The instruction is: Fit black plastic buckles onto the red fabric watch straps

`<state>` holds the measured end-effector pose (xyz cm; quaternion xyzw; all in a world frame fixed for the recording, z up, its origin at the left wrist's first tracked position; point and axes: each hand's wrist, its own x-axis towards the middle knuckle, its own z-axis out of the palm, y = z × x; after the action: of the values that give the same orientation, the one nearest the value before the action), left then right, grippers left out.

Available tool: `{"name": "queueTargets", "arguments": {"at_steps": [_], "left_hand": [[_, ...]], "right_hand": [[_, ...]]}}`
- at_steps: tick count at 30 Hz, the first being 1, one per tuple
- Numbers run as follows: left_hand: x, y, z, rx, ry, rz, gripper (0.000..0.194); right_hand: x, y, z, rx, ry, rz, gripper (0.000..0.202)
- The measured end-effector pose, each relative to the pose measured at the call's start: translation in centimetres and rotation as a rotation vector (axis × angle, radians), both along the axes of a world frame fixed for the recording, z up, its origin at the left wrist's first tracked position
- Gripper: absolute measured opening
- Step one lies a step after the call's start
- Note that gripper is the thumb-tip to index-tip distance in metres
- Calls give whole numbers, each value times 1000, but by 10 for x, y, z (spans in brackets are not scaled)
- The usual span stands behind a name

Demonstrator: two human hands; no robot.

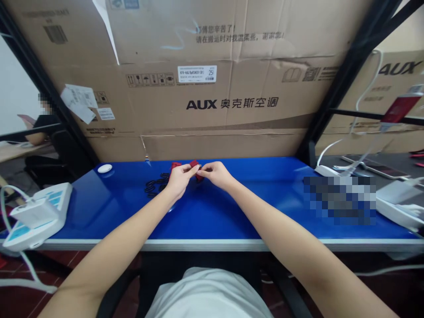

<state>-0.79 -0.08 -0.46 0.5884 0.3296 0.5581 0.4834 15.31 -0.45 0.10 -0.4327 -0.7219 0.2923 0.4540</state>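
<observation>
Over the back middle of the blue table (212, 216), my left hand (179, 180) and my right hand (217, 173) meet fingertip to fingertip. Both are closed in a pinch on a small dark-red piece (194, 164), whose kind I cannot make out; part of it hangs below the fingers. Another bit of red (175, 165) shows behind my left hand, and I cannot tell if the two are joined. Wavy black cord (156, 185) lies on the table just left of my left hand. The fingers hide much of the held piece.
A white round disc (105, 168) lies at the back left. Power strips with plugs stand at the left (61, 201) and right (395, 214) sides. A large cardboard box (205, 119) walls off the back between black frame posts. A person (46, 117) sits far left.
</observation>
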Motion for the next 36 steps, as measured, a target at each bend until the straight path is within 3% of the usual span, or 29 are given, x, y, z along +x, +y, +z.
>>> {"name": "queueTargets", "arguments": {"at_steps": [9, 14, 16, 20, 24, 27, 32, 34, 36], "left_hand": [[-1, -2, 1, -5, -11, 1, 32], [3, -2, 2, -53, -129, -6, 25], [3, -2, 3, -103, -199, 5, 22], [4, -3, 5, -209, -207, 28, 22], [4, -7, 6, -273, -158, 2, 23], [1, -6, 4, -279, -95, 23, 24], [-7, 9, -2, -263, -39, 239, 25], [-10, 14, -5, -248, 57, 253, 24], [-13, 15, -7, -136, 292, 266, 24]], "right_hand": [[5, -3, 5, -1, -67, 36, 24], [0, 1, 0, 13, -56, 8, 22], [-4, 0, -5, 123, -26, -77, 20], [-16, -4, -13, 422, -115, -252, 43], [-24, -7, -14, 488, -340, -296, 31], [-25, -8, -15, 487, -432, -309, 31], [-11, -9, -13, 392, -477, -308, 34], [1, -5, -8, 320, -499, -227, 31], [17, 5, -1, 240, -546, -62, 29]]}}
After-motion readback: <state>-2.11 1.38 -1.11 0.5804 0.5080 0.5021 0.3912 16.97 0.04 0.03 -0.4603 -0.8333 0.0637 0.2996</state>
